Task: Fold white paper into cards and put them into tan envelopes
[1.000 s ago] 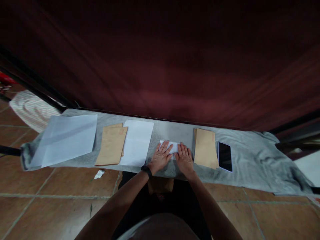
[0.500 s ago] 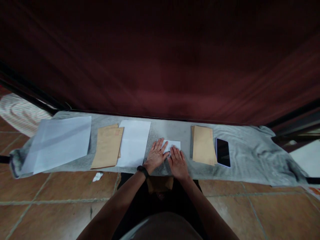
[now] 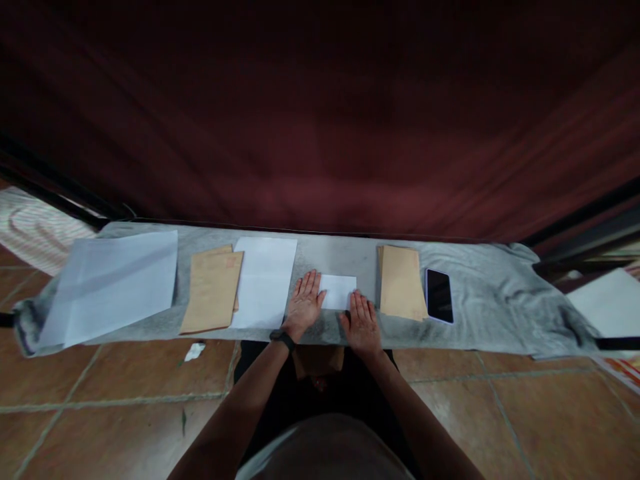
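Between my hands a small folded white paper [image 3: 339,292] lies flat on the grey cloth [image 3: 345,255]. My left hand [image 3: 304,303] rests open at its left edge, fingers stretched forward and thumb on the paper. On the other side my right hand [image 3: 363,323] lies flat and open, fingertips at the lower right corner. Left of my left hand are white sheets [image 3: 267,280], partly covered by a stack of brown envelopes [image 3: 213,290]. A second stack of brown envelopes [image 3: 400,283] sits to the right of my right hand.
A phone [image 3: 439,297] lies beside the right envelopes. Large white sheets [image 3: 117,280] spread over the cloth's left end. A dark red curtain [image 3: 320,167] hangs behind the narrow surface. A crumpled white scrap [image 3: 195,351] is on the tiled floor.
My hands have moved apart, from lying over the folded paper to its left and right sides, so more of it shows. The whole view has shifted slightly.
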`<state>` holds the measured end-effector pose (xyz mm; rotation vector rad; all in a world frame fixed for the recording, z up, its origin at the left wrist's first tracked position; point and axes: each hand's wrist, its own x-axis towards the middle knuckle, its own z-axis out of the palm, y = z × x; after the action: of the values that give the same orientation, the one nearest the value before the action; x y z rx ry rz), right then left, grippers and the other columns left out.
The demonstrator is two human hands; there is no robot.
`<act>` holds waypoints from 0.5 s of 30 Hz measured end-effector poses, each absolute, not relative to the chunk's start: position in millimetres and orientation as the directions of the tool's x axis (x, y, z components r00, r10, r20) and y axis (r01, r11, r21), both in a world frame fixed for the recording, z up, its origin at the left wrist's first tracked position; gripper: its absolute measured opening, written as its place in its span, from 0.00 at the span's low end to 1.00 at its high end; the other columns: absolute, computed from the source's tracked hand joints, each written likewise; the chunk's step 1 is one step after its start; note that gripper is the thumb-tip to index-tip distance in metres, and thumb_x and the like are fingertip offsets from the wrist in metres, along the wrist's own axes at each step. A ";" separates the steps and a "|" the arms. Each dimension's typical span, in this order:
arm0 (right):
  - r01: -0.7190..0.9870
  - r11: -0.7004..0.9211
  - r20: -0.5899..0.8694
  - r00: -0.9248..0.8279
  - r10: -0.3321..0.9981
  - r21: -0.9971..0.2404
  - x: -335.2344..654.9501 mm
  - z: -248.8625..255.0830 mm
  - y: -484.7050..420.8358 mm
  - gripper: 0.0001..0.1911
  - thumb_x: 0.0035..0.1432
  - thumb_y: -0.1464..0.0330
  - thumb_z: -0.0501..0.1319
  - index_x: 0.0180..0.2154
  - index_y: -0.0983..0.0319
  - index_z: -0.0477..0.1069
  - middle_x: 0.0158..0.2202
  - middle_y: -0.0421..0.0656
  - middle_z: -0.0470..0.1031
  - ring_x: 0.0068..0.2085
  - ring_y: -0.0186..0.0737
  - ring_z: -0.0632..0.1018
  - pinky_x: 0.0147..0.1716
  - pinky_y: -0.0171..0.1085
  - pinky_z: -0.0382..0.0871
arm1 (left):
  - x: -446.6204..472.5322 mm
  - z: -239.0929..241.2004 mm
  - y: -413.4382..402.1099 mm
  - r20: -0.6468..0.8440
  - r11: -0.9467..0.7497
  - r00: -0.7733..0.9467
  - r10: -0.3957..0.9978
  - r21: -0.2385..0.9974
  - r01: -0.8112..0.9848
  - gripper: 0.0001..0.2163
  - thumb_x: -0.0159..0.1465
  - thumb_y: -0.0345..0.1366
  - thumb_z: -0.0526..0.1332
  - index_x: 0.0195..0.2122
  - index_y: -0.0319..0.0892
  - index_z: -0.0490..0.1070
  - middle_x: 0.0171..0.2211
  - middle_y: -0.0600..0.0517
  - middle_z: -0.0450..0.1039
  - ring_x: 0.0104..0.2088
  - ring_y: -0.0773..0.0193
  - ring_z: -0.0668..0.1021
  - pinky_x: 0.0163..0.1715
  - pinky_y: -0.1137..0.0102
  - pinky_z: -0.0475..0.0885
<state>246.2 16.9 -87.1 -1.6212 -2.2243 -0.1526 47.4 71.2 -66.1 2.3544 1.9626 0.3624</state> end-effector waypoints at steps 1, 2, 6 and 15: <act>0.936 0.325 0.363 -0.259 0.895 -0.134 245.9 -86.7 16.9 0.34 0.72 0.58 0.48 0.70 0.73 0.49 0.68 0.59 0.59 0.68 0.55 0.62 0.65 0.52 0.54 | 48.5 -65.4 70.3 0.154 -0.175 0.146 0.977 0.197 0.965 0.28 0.74 0.43 0.42 0.71 0.35 0.49 0.71 0.42 0.52 0.71 0.54 0.53 0.69 0.52 0.51; 0.937 0.323 0.360 -0.259 0.896 -0.133 245.6 -86.2 16.9 0.34 0.72 0.58 0.48 0.70 0.73 0.49 0.68 0.59 0.59 0.68 0.55 0.62 0.65 0.52 0.54 | 50.7 -64.4 68.2 0.171 -0.159 0.125 0.977 0.203 0.966 0.28 0.74 0.43 0.42 0.72 0.34 0.48 0.71 0.41 0.51 0.71 0.53 0.53 0.69 0.52 0.51; 0.939 0.319 0.348 -0.258 0.901 -0.129 244.9 -83.4 16.0 0.34 0.72 0.60 0.48 0.70 0.73 0.48 0.68 0.59 0.58 0.68 0.54 0.61 0.66 0.52 0.53 | 67.4 -61.0 46.0 0.221 -0.276 0.229 0.948 0.211 0.938 0.28 0.74 0.42 0.43 0.72 0.33 0.45 0.71 0.40 0.50 0.72 0.54 0.52 0.69 0.53 0.52; 0.934 0.315 0.359 -0.240 0.902 -0.168 244.3 -82.7 15.0 0.34 0.72 0.61 0.48 0.71 0.71 0.45 0.69 0.58 0.57 0.68 0.54 0.61 0.65 0.53 0.55 | 58.8 -61.6 5.9 0.201 -0.412 0.380 0.903 0.159 0.897 0.31 0.73 0.47 0.48 0.71 0.34 0.48 0.71 0.38 0.51 0.71 0.52 0.54 0.68 0.53 0.56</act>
<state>244.3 15.0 -82.7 -1.6330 -2.2000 -0.1125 58.8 5.9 -61.6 2.5901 1.6901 0.4017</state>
